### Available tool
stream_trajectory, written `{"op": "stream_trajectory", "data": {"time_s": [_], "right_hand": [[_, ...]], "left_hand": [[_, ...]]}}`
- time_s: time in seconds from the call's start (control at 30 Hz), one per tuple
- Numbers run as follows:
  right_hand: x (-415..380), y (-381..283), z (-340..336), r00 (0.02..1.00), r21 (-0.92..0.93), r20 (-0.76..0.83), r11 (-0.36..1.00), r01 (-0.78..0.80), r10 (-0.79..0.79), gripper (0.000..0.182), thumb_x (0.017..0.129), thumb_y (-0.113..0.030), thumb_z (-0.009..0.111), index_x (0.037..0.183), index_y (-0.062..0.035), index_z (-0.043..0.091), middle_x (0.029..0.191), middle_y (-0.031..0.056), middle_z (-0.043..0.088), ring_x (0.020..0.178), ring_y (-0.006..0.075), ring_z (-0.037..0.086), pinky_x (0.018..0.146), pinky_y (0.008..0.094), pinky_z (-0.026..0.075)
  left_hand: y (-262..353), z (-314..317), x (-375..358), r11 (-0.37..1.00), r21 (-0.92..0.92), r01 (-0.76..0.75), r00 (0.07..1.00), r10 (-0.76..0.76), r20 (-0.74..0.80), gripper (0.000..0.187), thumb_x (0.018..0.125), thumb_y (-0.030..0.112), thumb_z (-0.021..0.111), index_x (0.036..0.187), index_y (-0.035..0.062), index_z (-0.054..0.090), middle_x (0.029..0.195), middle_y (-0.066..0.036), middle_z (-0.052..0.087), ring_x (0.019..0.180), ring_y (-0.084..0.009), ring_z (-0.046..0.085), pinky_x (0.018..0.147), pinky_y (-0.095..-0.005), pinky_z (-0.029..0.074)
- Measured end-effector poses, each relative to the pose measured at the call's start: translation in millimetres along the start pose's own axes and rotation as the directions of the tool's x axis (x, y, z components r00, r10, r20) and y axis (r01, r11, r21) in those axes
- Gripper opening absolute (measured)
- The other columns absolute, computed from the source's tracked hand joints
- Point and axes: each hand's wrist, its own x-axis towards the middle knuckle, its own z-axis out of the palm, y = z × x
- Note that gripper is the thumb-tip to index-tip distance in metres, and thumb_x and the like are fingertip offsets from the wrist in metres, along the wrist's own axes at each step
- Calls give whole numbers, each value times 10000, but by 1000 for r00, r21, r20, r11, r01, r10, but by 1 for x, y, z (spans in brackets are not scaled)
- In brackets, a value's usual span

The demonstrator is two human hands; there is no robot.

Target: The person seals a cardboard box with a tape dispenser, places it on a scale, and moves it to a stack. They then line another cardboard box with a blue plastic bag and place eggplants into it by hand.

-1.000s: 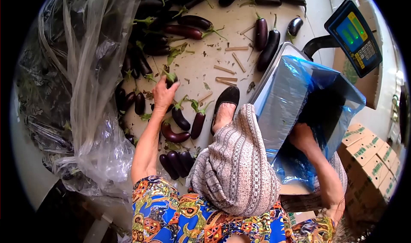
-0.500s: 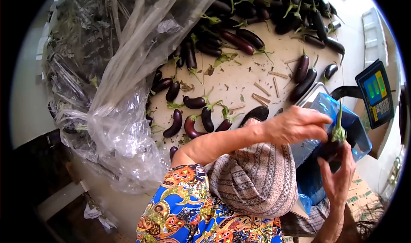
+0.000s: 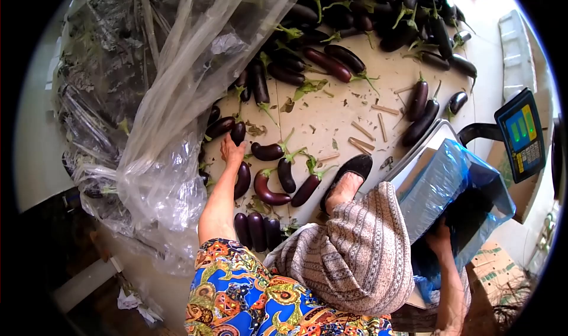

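At the near side of the scattered eggplants, my left hand [image 3: 232,152] has its fingers around the lower end of a small dark eggplant [image 3: 238,133]. A longer eggplant [image 3: 220,127] lies against that one. Just below my wrist is a curved eggplant [image 3: 242,179]. On the other side, my right hand [image 3: 439,240] reaches down into a box lined with a blue plastic bag [image 3: 435,179]. Its fingers are lost in the dark interior, so what they touch is hidden.
Clear plastic sheeting [image 3: 160,129] covers the pile at left. More eggplants [image 3: 408,34] heap at the back. Wooden sticks [image 3: 362,130] and leaf scraps litter the floor around my shoe [image 3: 353,171]. A scale display [image 3: 520,134] stands beside the box.
My left hand has swung from above the box across to the small eggplant on the floor. My right hand and the eggplant it held have gone down into the box.
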Motion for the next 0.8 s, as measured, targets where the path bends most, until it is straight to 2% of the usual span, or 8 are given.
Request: {"op": "stream_trajectory", "data": {"time_s": [0.07,0.23,0.33,0.43,0.63,0.7,0.77,0.8], "right_hand": [[14,-13,-5,992,-199,53,975,-98,110,761,777,-314,723,1328,81,378,964,325,668,948,486,647,845,526,529],[21,1,13,997,-604,23,795,-44,73,751,778,-433,719,1282,43,428,929,254,688,875,434,678,790,523,546],[18,-25,-7,987,-581,104,813,-39,121,726,776,-470,704,1267,12,473,942,235,692,866,433,678,784,518,547],[19,-15,-11,987,-515,126,857,-22,101,668,775,-457,701,1224,5,528,948,235,693,873,437,674,792,519,546],[12,-10,-8,996,-510,39,859,-46,77,384,757,-397,737,1031,-127,738,999,182,713,929,425,667,820,485,548],[11,-19,-9,991,-478,76,877,-57,107,367,765,-375,732,1036,-129,735,1014,178,713,943,423,665,824,495,545],[11,-24,-15,988,-445,104,894,-59,117,358,773,-362,726,1048,-133,730,1026,177,713,949,423,665,827,502,544],[11,-27,-17,987,-425,113,903,-57,116,357,779,-358,722,1058,-135,727,1030,179,712,948,424,665,828,505,543]], "left_hand": [[12,1,-8,979,167,-114,991,124,-49,698,799,384,756,1357,64,485,1401,-196,456,1303,-409,412,1038,-552,374],[70,-33,-2,991,-48,-123,992,124,27,517,783,387,768,1087,-3,617,1180,-243,567,1140,-427,517,916,-519,427],[92,-31,22,952,-154,-266,931,213,-297,435,812,240,772,1115,-22,602,1234,-264,546,1137,-429,512,905,-525,425],[78,-1,101,882,-384,-272,962,256,-95,538,835,330,729,1228,3,561,1282,-273,537,1164,-433,506,934,-455,421],[98,50,144,855,-515,-61,976,-58,-211,526,807,215,777,1233,-3,557,1287,-157,587,1086,-335,583,814,-434,506],[141,-17,64,486,-839,246,969,-138,205,366,823,109,750,1137,-10,602,1074,-152,657,922,-262,627,701,-394,520],[106,-10,46,327,-843,427,903,-97,420,196,846,104,740,971,19,615,868,-73,663,678,-161,614,489,-251,480],[105,-20,19,83,-852,517,855,-14,518,133,869,114,729,928,45,632,844,-56,672,686,-146,627,500,-255,507]]}}
